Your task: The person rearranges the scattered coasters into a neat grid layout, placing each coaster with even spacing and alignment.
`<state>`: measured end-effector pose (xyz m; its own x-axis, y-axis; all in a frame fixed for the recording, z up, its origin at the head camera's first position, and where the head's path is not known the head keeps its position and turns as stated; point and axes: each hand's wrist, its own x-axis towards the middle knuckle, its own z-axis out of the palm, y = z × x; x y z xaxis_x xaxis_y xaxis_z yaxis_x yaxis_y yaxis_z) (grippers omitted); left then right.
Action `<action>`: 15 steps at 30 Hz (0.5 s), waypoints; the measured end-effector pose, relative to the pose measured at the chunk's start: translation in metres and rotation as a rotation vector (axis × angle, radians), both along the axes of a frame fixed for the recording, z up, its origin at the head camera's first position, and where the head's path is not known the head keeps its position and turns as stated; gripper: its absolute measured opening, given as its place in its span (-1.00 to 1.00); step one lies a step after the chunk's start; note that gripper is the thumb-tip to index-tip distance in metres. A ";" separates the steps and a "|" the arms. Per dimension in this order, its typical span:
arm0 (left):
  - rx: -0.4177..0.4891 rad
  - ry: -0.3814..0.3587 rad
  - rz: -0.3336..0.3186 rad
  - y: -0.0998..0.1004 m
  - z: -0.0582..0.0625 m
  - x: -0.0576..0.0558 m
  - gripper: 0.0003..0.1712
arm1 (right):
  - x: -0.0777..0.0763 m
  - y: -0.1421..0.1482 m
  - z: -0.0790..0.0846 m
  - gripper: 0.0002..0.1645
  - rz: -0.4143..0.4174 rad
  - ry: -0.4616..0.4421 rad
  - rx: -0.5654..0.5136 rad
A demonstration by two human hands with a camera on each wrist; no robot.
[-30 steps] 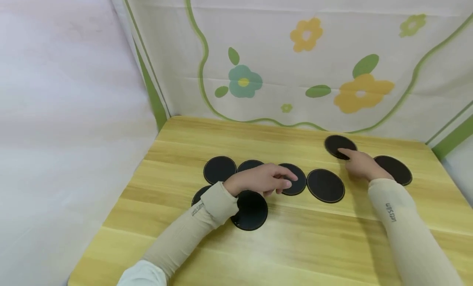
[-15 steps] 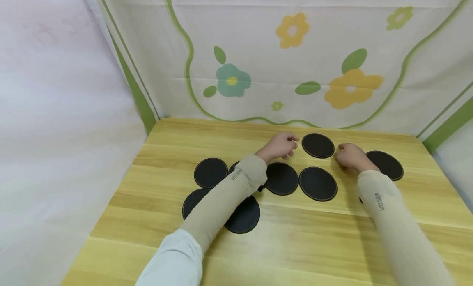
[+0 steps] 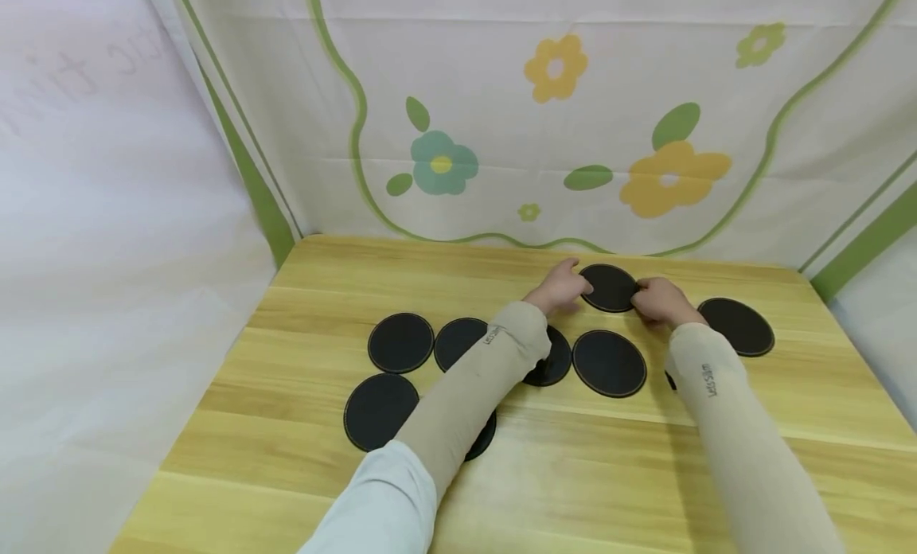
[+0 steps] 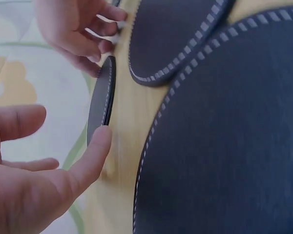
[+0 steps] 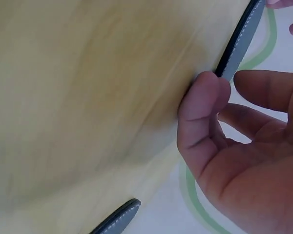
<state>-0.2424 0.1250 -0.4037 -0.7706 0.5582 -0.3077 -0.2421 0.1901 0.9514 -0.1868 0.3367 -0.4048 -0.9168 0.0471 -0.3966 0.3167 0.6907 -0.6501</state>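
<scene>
A round black coaster [image 3: 609, 286] with pale edge stitching lies near the back of the wooden table, between both hands. At its left side, one digit of my left hand [image 3: 561, 289] touches the rim while the other fingers stand apart from it; the left wrist view shows this left hand [image 4: 44, 180] close by the edge. My right hand [image 3: 663, 301] is at the opposite side. In the right wrist view its fingers [image 5: 201, 105] are curled at the rim of that coaster [image 5: 241, 41], the thumb close on the other face.
Another coaster [image 3: 735, 326] lies to the right of the right hand. In front are more black coasters [image 3: 610, 364], several in a row, with one [image 3: 380, 411] nearer at the left. A flowered white cloth [image 3: 530, 124] rises behind the table [image 3: 573, 490].
My left hand has moved back and right from above the front row to the far coaster's left edge. My right hand has shifted from pointing over that coaster to its right edge.
</scene>
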 end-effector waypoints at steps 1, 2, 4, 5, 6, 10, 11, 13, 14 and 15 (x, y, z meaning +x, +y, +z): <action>0.026 -0.024 0.027 -0.001 0.000 0.000 -0.19 | 0.000 -0.001 0.001 -0.21 -0.011 -0.001 -0.017; 0.060 -0.050 0.054 -0.002 -0.001 -0.001 -0.18 | 0.000 -0.002 0.002 -0.21 -0.025 -0.002 -0.040; 0.122 -0.100 0.106 -0.004 -0.002 -0.003 -0.19 | -0.001 -0.005 0.003 -0.23 -0.063 0.000 -0.098; 0.141 -0.116 0.129 -0.005 -0.003 -0.004 -0.20 | -0.001 -0.006 0.003 -0.25 -0.084 0.001 -0.139; 0.156 -0.127 0.145 -0.006 -0.004 -0.005 -0.21 | -0.001 -0.006 0.003 -0.26 -0.104 0.005 -0.181; 0.171 -0.140 0.193 -0.008 -0.009 -0.009 -0.26 | -0.002 -0.011 0.002 -0.28 -0.159 0.024 -0.304; 0.167 -0.139 0.202 -0.009 -0.009 -0.010 -0.27 | -0.002 -0.013 0.002 -0.29 -0.166 0.031 -0.313; 0.161 -0.137 0.206 -0.010 -0.011 -0.012 -0.27 | -0.003 -0.015 0.002 -0.32 -0.182 0.047 -0.313; 0.160 -0.138 0.205 -0.011 -0.011 -0.013 -0.27 | -0.003 -0.016 0.001 -0.34 -0.193 0.055 -0.312; 0.161 -0.141 0.203 -0.011 -0.011 -0.013 -0.27 | -0.004 -0.017 0.001 -0.35 -0.201 0.066 -0.298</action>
